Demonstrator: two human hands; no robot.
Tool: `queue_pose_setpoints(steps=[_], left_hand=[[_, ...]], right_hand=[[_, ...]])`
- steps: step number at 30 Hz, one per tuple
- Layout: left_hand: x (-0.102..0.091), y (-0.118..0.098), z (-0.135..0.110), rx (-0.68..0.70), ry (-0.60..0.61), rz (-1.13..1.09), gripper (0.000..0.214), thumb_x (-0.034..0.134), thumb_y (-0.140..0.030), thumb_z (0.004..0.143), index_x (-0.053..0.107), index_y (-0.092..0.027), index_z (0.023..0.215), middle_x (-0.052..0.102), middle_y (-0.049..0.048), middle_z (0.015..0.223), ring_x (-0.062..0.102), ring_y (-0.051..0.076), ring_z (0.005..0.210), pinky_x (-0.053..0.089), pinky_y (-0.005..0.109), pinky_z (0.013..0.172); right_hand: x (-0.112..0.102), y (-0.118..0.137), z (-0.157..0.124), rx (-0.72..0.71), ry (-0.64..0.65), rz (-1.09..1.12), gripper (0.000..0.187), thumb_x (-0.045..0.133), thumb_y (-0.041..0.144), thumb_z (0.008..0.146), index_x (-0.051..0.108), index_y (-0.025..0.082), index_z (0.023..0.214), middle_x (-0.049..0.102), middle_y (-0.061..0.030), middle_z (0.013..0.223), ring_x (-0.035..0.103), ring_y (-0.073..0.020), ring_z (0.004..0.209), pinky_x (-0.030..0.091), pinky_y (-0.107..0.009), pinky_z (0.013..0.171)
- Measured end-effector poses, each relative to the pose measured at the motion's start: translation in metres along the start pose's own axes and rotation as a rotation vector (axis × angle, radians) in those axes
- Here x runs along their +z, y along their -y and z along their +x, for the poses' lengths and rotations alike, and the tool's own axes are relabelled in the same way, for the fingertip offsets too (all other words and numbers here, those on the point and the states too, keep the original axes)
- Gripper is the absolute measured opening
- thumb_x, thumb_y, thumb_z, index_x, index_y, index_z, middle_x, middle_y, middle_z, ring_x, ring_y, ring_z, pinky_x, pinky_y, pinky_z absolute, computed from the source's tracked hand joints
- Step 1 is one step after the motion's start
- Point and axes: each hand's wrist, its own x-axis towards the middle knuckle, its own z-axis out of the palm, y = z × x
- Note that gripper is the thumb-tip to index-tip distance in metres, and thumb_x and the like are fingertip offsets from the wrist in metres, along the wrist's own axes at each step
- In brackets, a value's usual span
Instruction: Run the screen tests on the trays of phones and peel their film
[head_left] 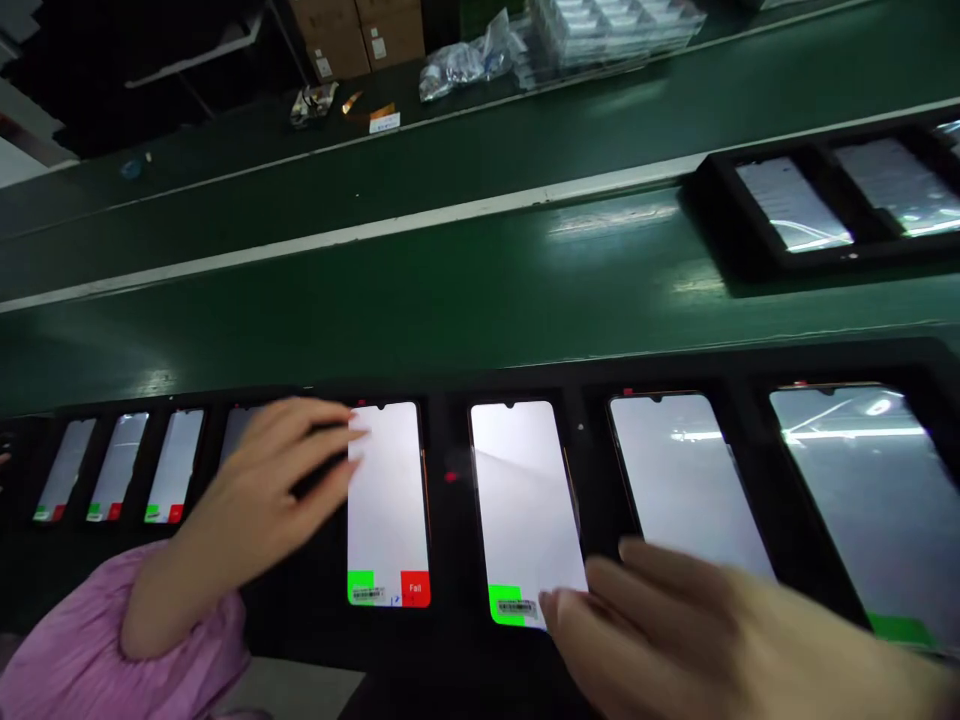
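Glass-fronted and probably light, stiff, slippery and fragile, the Fail phone (390, 500) is best gripped by its side edges; both hands are open and empty, the left hand (262, 490) at its left edge, the right hand (712, 630) touching the neighbour phone (521, 500) just right of it.

A glossy dark green conveyor belt (420, 300) runs across the room, split along its length by a thin white rail (375, 231). Overhead light glints off its surface. Beyond it stand brown cardboard boxes (360, 35), crumpled clear plastic bags (465, 60) and stacked clear plastic trays (615, 25).
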Motion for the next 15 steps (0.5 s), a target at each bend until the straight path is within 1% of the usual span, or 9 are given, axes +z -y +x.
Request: queue_pose_setpoints(steps=[1,3,4,6,8,9,11,13,15], left_hand=[[0.006,0.007,0.003,-0.081,-0.029,0.088,0.022,0.061,-0.034,0.103,0.074,-0.028,0.118,0.071,0.0084,0.126,0.068,0.031,0.119,0.054,0.056,0.107],[0.015,0.019,0.008,-0.183,-0.058,0.169,0.027,0.057,-0.043,0.104,0.077,-0.027,0.111,0.068,0.0107,0.128,0.063,0.036,0.124,0.052,0.059,0.105],[0.019,0.022,0.010,-0.199,-0.070,0.164,0.028,0.056,-0.044,0.104,0.078,-0.027,0.107,0.067,0.0107,0.128,0.063,0.036,0.124,0.051,0.059,0.105],[0.023,0.024,0.013,-0.191,-0.102,0.127,0.027,0.058,-0.044,0.104,0.078,-0.027,0.100,0.067,0.0098,0.124,0.064,0.034,0.121,0.051,0.058,0.104],[0.023,0.022,0.016,-0.170,-0.110,0.120,0.025,0.059,-0.042,0.103,0.078,-0.027,0.095,0.069,0.0089,0.120,0.066,0.034,0.119,0.049,0.060,0.105],[0.022,0.020,0.016,-0.162,-0.105,0.131,0.025,0.060,-0.041,0.103,0.078,-0.028,0.093,0.070,0.0084,0.118,0.066,0.035,0.120,0.048,0.063,0.107],[0.020,0.018,0.017,-0.157,-0.096,0.180,0.026,0.061,-0.043,0.103,0.078,-0.028,0.091,0.071,0.0068,0.118,0.066,0.036,0.122,0.045,0.068,0.112],[0.019,0.016,0.018,-0.152,-0.083,0.226,0.026,0.061,-0.047,0.102,0.079,-0.029,0.095,0.071,0.0047,0.123,0.065,0.037,0.126,0.042,0.072,0.116],[0.019,0.016,0.021,-0.140,-0.075,0.221,0.029,0.060,-0.051,0.102,0.080,-0.030,0.101,0.070,0.0024,0.129,0.064,0.036,0.130,0.041,0.072,0.118]], right_hand=[[-0.004,-0.013,0.007,-0.004,-0.009,0.014,0.022,0.052,0.008,0.095,0.069,0.020,0.089,0.063,-0.0023,0.080,0.050,-0.0156,0.060,0.034,-0.037,0.052],[-0.010,-0.039,0.021,0.127,0.010,-0.023,0.023,0.050,0.005,0.098,0.068,0.020,0.095,0.067,-0.0028,0.086,0.052,-0.0132,0.059,0.033,-0.034,0.052],[-0.011,-0.051,0.027,0.225,0.014,-0.061,0.020,0.049,0.011,0.102,0.066,0.020,0.097,0.068,-0.0030,0.086,0.049,-0.0123,0.055,0.029,-0.033,0.049],[-0.011,-0.069,0.035,0.393,0.016,-0.129,0.017,0.049,0.026,0.107,0.063,0.021,0.099,0.066,-0.0025,0.077,0.040,-0.0119,0.047,0.019,-0.032,0.045],[-0.010,-0.080,0.040,0.482,0.023,-0.141,0.019,0.049,0.035,0.108,0.060,0.023,0.099,0.058,-0.0003,0.064,0.033,-0.0128,0.042,0.013,-0.033,0.045],[-0.009,-0.083,0.042,0.499,0.032,-0.108,0.018,0.049,0.036,0.107,0.060,0.023,0.100,0.056,0.0006,0.060,0.033,-0.0132,0.041,0.013,-0.032,0.045],[-0.010,-0.087,0.044,0.531,0.038,0.010,0.012,0.052,0.033,0.104,0.060,0.024,0.103,0.058,0.0016,0.061,0.038,-0.0135,0.042,0.017,-0.031,0.047],[-0.011,-0.088,0.044,0.550,0.030,0.123,0.009,0.055,0.030,0.102,0.061,0.024,0.107,0.064,0.0022,0.066,0.043,-0.0132,0.044,0.024,-0.030,0.049],[-0.014,-0.085,0.043,0.557,0.013,0.149,0.010,0.056,0.030,0.101,0.062,0.025,0.107,0.066,0.0027,0.070,0.044,-0.0126,0.045,0.026,-0.030,0.050]])
